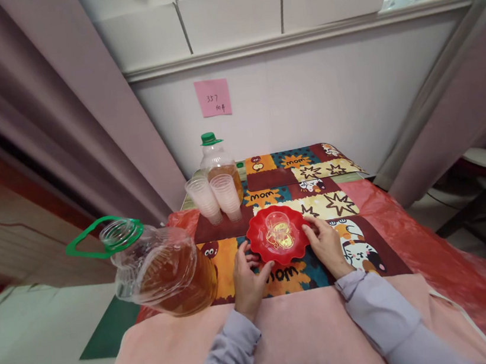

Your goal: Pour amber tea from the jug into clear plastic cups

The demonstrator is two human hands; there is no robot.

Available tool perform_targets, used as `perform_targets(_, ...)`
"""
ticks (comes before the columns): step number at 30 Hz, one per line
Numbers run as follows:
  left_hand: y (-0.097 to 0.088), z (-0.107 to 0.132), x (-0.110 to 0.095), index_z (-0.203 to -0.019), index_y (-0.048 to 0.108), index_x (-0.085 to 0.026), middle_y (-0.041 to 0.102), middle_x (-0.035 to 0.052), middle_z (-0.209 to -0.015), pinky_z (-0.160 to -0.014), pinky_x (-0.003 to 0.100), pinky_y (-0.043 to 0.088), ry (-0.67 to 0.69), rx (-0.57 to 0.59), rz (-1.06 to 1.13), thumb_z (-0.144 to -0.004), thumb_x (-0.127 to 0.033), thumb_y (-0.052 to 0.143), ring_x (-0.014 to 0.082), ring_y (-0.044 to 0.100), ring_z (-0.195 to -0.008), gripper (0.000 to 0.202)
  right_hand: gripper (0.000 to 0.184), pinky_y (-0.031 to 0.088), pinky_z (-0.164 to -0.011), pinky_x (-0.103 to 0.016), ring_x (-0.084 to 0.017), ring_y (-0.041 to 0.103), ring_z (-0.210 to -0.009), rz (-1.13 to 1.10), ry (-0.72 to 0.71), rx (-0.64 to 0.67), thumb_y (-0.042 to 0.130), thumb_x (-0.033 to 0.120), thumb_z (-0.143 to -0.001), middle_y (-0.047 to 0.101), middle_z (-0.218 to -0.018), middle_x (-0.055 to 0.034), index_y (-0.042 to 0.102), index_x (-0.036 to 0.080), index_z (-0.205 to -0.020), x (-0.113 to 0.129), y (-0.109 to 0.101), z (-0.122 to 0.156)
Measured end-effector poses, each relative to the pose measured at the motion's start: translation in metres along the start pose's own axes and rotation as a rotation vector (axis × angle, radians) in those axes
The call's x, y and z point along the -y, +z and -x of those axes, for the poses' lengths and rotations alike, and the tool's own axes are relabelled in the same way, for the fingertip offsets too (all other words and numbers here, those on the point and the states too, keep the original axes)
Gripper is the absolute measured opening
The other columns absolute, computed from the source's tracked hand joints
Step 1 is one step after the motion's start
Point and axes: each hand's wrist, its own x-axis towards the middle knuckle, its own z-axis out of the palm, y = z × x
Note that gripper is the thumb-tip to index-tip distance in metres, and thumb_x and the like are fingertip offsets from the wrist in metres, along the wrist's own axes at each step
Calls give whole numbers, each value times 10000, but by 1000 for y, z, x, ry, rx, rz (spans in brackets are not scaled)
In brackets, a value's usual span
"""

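A red scalloped plate [257,237] with a gold pattern sits in front of me on the patterned mat. A small clear plastic cup [277,221] appears to stand in the plate. My left hand [249,278] holds the plate's left and near rim, thumb and fingers bent around it. On the other side, my right hand [325,246] grips the right rim, thumb towards me. To the left stands a large open clear jug [169,272] of amber liquid with a green handle ring [94,240]. Behind the plate are two stacks of clear plastic cups [204,199].
A second jug [217,158] with a green cap stands behind the cup stacks. Patterned mats [367,243] lie over a red plastic sheet [412,243], and a pink cloth [308,334] covers the near edge. A pink note [213,97] is on the wall behind.
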Motion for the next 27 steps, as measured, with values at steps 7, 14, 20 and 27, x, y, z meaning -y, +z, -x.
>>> perform_targets(7,0,4,5,-1504,502,-186,693,142,-1302,-857,412,635,70,-26,-49,-772,-440,901,198,704,-922,871,713,536,-1050,-512,-373,708,-1249,231,-270,-8,709,703,-945,745,-1390,-209,642,191,-1437,44,-2,-2)
perform_targets(14,2,5,11,-1483,516,-200,674,161,-1382,-846,409,639,67,-69,-48,-782,-388,883,184,705,-903,814,696,455,-1029,-505,-367,756,-1107,474,-133,198,808,509,-902,836,-1129,-150,599,179,-1478,75,30,-3)
perform_targets(20,3,5,13,-1466,540,-223,671,151,-1397,-840,399,634,74,-71,-62,-769,-374,898,182,704,-905,798,673,421,-1045,-487,-353,768,-1101,425,-128,184,766,426,-932,845,-1133,-123,557,200,-1531,66,32,-4)
perform_targets(27,2,5,11,-1457,537,-213,675,161,-1401,-842,406,632,58,-59,-55,-773,-392,895,182,699,-900,793,814,414,-1045,-480,-345,762,-1095,388,-180,177,748,409,-917,838,-1130,-127,445,172,-1635,59,35,-1)
